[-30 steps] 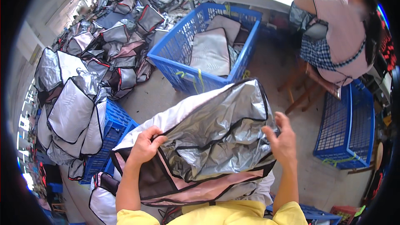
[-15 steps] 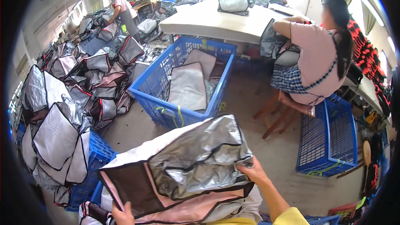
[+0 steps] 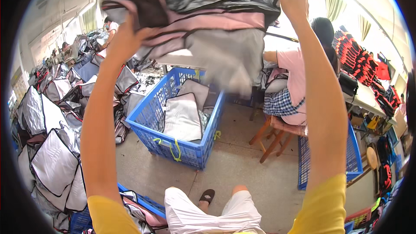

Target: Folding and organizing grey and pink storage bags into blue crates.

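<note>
A silver-lined fabric bag [image 3: 212, 21] with pink, grey and dark brown panels hangs raised in front of me at the top of the view. Its lower grey part is smeared by motion. At the bag's left side, my left hand [image 3: 125, 39] is closed on the edge, its thumb over the fabric and the other fingers partly hidden. My right hand [image 3: 295, 6] is up at the bag's right edge, fingers apart, a fingertip against or very near the fabric. Both arms are stretched out.
A blue plastic crate [image 3: 167, 138] holding flat grey panels stands ahead. Piled bags [image 3: 56, 160] fill the left. A person in a pink top [image 3: 290, 73] sits on a wooden stool [image 3: 277, 132] at right, near another blue crate [image 3: 353, 147]. Another person works far left.
Both hands have lifted the bag up and away from me, from low in front to the top of the view. My right hand's fingers have spread. My legs now show below.
</note>
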A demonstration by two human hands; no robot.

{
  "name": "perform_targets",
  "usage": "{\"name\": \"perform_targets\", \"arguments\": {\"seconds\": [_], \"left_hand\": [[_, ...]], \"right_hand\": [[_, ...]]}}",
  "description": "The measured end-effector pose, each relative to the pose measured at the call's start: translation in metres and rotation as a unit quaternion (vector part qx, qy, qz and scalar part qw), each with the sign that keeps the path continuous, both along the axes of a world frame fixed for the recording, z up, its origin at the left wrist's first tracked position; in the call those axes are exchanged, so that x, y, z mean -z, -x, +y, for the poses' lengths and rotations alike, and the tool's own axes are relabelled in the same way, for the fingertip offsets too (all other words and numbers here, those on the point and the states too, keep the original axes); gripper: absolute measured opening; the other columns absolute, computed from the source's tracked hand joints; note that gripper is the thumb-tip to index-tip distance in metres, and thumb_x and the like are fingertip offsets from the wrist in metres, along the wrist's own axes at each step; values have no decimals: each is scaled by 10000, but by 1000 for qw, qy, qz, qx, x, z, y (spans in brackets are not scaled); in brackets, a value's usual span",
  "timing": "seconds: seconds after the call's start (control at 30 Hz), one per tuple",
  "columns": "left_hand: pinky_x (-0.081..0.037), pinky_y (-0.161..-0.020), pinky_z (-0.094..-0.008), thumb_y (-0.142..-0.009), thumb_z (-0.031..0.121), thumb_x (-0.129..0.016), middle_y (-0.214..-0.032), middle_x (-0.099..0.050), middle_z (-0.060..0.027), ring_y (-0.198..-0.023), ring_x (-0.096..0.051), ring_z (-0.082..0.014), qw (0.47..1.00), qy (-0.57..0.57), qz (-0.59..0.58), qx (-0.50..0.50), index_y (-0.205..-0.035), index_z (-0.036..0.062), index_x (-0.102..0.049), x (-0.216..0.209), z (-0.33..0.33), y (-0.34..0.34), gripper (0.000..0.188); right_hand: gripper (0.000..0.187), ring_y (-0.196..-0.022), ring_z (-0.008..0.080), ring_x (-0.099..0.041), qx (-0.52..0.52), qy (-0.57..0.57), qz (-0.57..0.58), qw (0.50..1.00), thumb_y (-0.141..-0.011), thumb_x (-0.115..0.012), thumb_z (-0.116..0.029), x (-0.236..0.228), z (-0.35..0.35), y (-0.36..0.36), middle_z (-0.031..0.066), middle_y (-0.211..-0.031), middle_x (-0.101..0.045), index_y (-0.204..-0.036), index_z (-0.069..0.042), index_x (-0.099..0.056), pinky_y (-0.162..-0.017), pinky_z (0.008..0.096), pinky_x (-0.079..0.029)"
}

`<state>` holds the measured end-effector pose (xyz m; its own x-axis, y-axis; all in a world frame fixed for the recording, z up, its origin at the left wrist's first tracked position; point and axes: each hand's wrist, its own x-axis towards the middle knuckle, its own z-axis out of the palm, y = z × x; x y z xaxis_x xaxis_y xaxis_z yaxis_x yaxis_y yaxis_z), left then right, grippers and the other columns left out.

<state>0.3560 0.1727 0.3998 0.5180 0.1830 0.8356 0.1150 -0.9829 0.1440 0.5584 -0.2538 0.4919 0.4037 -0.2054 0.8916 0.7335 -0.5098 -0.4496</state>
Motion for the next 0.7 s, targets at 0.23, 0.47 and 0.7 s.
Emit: {"name": "perform_targets", "arguments": {"seconds": [0.23, 0.47, 0.7], "left_hand": [[-576, -769, -516, -1026, 321, -630, -976, -745, -174, -893, -728, -390, 999, 30, 16, 27, -1391, 80, -617, 149, -62, 16, 437], [-564, -864, -532, -982, 350, -688, -1054, -763, -188, -960, -724, -408, 879, 293, 376, 0, -1268, 48, -689, 473, -100, 119, 416], [-505, -932, -498, -921, 333, -740, -1071, -752, -130, -1140, -655, -356, 860, 311, 399, -63, -1116, 45, -736, 596, -129, 169, 348]], "right_hand": [[334, -1015, 399, -700, -151, 222, 7, 963, -980, -723, -313, 209, 72, 105, 223, -1057, -737, -1071, 8, -723, -917, 486, -536], [197, -929, 307, -734, -339, 350, 300, 820, -966, -768, -181, 504, 115, 116, 164, -1004, -763, -1071, -14, -748, -815, 401, -575], [313, -851, 262, -767, -357, 454, 393, 716, -990, -730, -273, 611, 276, -3, 160, -902, -784, -1126, 9, -740, -766, 396, -582]]}}
